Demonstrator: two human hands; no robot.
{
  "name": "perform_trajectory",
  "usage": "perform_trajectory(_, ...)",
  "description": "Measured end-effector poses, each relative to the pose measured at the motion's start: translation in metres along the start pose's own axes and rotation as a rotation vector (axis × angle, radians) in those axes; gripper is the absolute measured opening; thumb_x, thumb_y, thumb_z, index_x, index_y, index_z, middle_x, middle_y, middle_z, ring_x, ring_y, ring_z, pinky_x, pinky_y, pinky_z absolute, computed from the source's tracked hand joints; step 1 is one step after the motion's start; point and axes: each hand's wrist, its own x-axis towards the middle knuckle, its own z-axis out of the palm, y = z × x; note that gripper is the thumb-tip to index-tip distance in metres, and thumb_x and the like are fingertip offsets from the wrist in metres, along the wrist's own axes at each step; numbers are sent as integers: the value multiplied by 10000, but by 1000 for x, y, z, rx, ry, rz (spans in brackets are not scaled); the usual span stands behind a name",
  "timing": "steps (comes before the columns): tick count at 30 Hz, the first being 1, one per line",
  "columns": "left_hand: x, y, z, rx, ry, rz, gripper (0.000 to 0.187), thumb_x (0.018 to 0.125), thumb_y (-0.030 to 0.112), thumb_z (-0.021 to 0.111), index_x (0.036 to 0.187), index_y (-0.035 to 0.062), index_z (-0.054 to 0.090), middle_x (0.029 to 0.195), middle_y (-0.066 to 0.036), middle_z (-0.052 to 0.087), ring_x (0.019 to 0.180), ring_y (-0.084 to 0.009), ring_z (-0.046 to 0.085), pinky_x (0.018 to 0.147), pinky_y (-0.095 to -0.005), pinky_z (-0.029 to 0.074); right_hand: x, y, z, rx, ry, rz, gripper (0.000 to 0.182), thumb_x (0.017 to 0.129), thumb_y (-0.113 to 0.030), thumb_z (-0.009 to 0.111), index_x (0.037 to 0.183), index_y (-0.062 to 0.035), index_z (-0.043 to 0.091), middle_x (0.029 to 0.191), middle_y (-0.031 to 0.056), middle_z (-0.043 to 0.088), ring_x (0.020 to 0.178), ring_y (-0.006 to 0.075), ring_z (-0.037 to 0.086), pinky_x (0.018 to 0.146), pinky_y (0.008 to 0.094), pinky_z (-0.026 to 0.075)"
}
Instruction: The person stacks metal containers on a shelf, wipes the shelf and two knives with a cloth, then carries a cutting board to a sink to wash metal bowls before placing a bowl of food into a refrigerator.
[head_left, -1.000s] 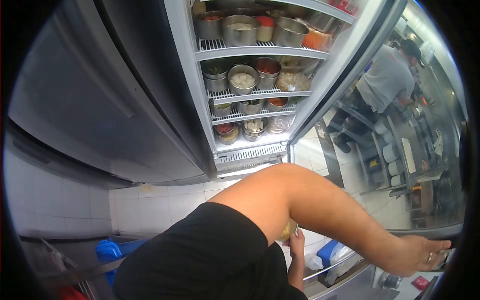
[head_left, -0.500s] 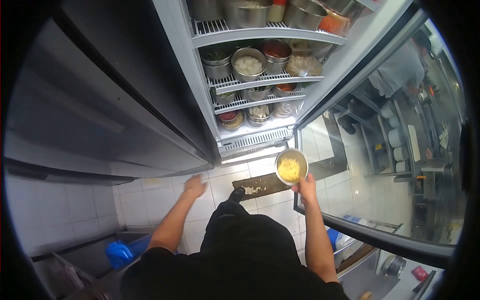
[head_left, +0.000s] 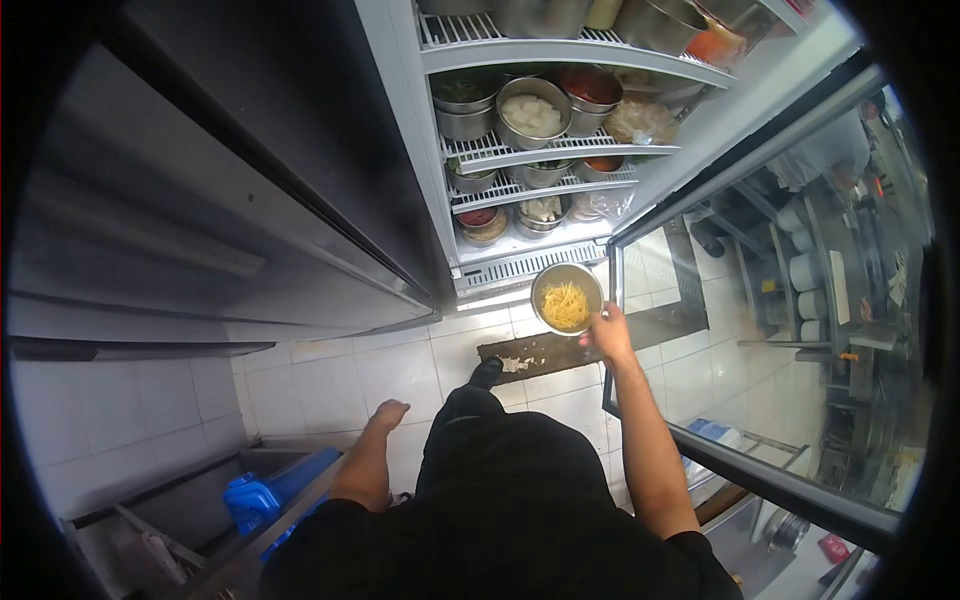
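My right hand (head_left: 610, 335) grips the near right rim of a round metal bowl (head_left: 541, 317), with the thumb on the rim. Inside the bowl lie thin yellow strips (head_left: 565, 304), and its mouth is tilted toward me. The bowl is held over the floor, just in front of the fridge's lower edge. My left hand (head_left: 390, 413) hangs low at my left side above the white tiles, its fingers curled together and nothing seen in them. Ahead stands the fridge (head_left: 560, 55) with its glass door (head_left: 690, 370) swung wide to the right.
Fridge shelves carry metal pots, including one with white chunks (head_left: 532, 116), and a bagged item (head_left: 641, 121). A dark steel cabinet (head_left: 230, 210) rises on the left. A blue plastic item (head_left: 252, 502) lies in a bin at lower left. A dirty strip (head_left: 560, 357) crosses the floor.
The fridge has shifted slightly to the right in view. My right hand has carried the bowl a little closer to the fridge. My left hand has dropped lower and drawn back.
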Motion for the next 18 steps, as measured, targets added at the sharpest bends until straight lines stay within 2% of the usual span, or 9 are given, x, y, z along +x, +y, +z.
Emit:
perform_trajectory(5,6,64,-25,-248,119,-24,445,939,415,684,1172,36,705,1108,-133,742,1058,-252,687,941,-389,535,23,25,23,15,-45,103,431,985,-100,563,1354,53,403,877,156,630,624,203,669,532,327,605)
perform_trajectory(8,5,74,-48,-368,200,22,406,947,380,693,1171,42,708,1137,-133,744,1064,-250,688,947,-375,533,32,22,44,52,-68,109,340,977,-84,573,1247,29,399,898,175,615,642,238,668,554,364,615)
perform_trajectory(9,5,73,-54,-410,230,46,391,949,365,696,1171,44,709,1144,-133,743,1061,-250,688,944,-370,533,36,19,50,71,-70,114,311,973,-78,577,1211,23,405,898,178,611,645,243,667,556,370,616)
perform_trajectory(10,8,68,-58,-442,254,36,369,948,343,709,1173,51,709,1144,-134,745,1072,-246,687,948,-363,531,46,24,56,116,-108,105,238,959,-62,583,1099,5,402,891,181,599,663,255,676,570,387,634)
perform_trajectory(13,14,38,-59,-434,286,-7,365,945,339,717,1168,51,707,1063,-100,747,979,-208,680,883,-350,535,84,27,84,136,-135,88,225,948,-55,590,1051,-2,397,861,175,589,651,270,685,580,406,657)
perform_trajectory(16,-15,23,-56,-494,261,-79,352,941,337,729,1144,50,705,958,-56,726,851,-162,637,790,-334,527,105,1,115,181,-113,84,232,945,-56,591,1049,19,398,857,202,606,640,279,705,567,408,666)
perform_trajectory(17,-20,12,-53,-476,244,-83,350,941,349,734,1124,53,701,888,-26,694,763,-139,582,718,-327,507,115,-7,126,193,-106,74,232,944,-55,591,1046,21,397,856,208,610,637,278,708,561,407,665)
perform_trajectory(18,-26,3,-49,-476,230,-104,352,944,351,732,1125,51,697,888,-30,696,767,-145,588,717,-329,509,130,-11,137,160,-115,78,273,953,-51,587,1124,58,404,918,234,619,688,277,724,584,397,669)
